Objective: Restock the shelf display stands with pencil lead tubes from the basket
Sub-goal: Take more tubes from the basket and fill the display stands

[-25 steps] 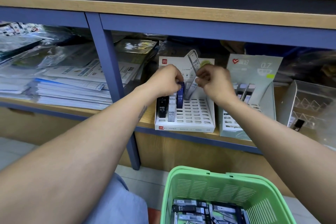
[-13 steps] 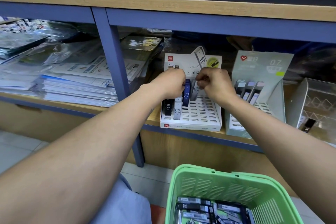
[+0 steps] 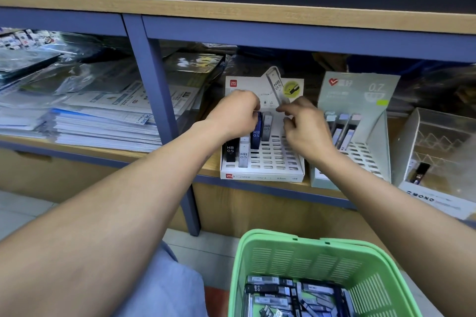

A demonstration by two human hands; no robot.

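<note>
Shelf [image 3: 257, 18] with two display stands; green basket [image 3: 322, 267] on the floor below both arms, a pile of pencil lead tubes [image 3: 291, 296] loose in its bottom, well apart from both hands. White stand [image 3: 262, 171] sits under both hands; the pale green 0.7 stand [image 3: 360, 136] is just beyond the right hand's knuckles.

Left hand [image 3: 238, 117]: fingers curled round the top of the dark blue tube [image 3: 256, 134], which stands upright in a back-row slot. Right hand [image 3: 304, 128]: fingers bent, tips pinched narrow just right of the grey tube [image 3: 267, 127]; cannot tell if anything is held between them. The grey tube stands in the slot next to the blue one, between the two hands. Black tube [image 3: 230, 152] and silver tube [image 3: 243, 156] stand nearer the left wrist, in the front rows.

Change: half a second ago the right fingers were on that grey tube; now they are off it and it stands alone. Reads as one more tube seated. Most slots under the right palm are empty, so restocking is early; next trip to the basket looks due.
</note>
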